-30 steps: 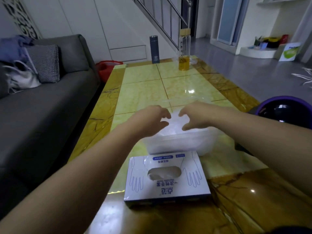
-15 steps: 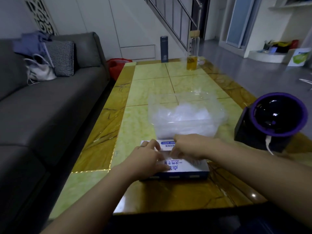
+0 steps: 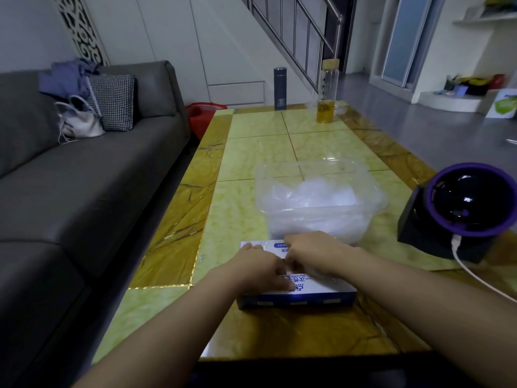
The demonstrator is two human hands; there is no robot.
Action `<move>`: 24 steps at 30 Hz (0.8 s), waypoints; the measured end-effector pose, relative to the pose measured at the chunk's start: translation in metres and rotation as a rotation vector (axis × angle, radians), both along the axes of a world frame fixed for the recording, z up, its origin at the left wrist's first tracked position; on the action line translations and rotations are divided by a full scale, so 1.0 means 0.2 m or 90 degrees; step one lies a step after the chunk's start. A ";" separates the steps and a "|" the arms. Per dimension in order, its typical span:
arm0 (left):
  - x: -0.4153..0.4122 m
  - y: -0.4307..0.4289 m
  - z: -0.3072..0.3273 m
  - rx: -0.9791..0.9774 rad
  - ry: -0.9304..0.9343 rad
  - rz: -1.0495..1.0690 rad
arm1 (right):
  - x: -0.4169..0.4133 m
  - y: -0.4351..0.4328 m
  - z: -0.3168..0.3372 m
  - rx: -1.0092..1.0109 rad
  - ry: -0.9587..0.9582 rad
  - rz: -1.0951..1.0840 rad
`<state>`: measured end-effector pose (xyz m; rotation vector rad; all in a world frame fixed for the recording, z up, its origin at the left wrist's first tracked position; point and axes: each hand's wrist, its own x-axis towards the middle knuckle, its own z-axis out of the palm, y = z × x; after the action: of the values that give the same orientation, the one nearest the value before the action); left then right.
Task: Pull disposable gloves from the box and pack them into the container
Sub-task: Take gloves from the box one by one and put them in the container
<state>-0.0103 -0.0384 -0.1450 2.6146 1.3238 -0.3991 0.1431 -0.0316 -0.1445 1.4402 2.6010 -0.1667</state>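
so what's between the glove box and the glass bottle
The clear container of crumpled gloves, just behind the box; beyond it bare tabletop, per the head view.

dim indoor light | soft glare on glossy table (image 3: 251,152) | wide-angle bowing at edges | slightly soft

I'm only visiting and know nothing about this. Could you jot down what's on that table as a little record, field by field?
table: yellow-green tiles, brown border
box: glove box near the front edge, both hands on top
left hand: rests on the box's left part
right hand: fingers bent at the opening; grip hidden
container: clear, just behind the box
gloves: heaped in the container
device: purple-rimmed, right side, white cable
far end: dark flask, glass bottle
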 end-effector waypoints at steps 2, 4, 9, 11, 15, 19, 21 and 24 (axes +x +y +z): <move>0.00 0.00 -0.01 0.005 -0.053 0.020 | 0.01 -0.01 0.01 0.013 0.013 0.014; -0.01 -0.02 -0.03 0.025 -0.099 0.038 | 0.03 -0.01 0.03 0.017 0.037 0.031; -0.05 -0.05 -0.08 0.060 -0.186 0.058 | 0.05 -0.05 0.11 0.044 0.038 0.076; -0.06 -0.05 -0.08 0.055 -0.210 0.061 | 0.05 -0.05 0.14 0.072 0.049 0.074; -0.06 -0.05 -0.09 0.044 -0.230 0.067 | 0.08 -0.05 0.18 0.092 0.115 0.006; -0.07 -0.04 -0.10 0.036 -0.263 0.065 | 0.07 -0.09 0.14 0.020 0.162 -0.048; -0.07 -0.04 -0.12 0.032 -0.295 0.073 | 0.05 -0.10 0.12 0.019 0.123 -0.056; -0.08 -0.05 -0.13 0.024 -0.335 0.105 | 0.00 -0.10 0.10 0.056 0.103 -0.061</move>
<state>-0.0266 -0.0476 -0.1711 2.3703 1.3401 0.3232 0.1439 -0.0519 -0.1248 1.6481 2.6985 -0.1895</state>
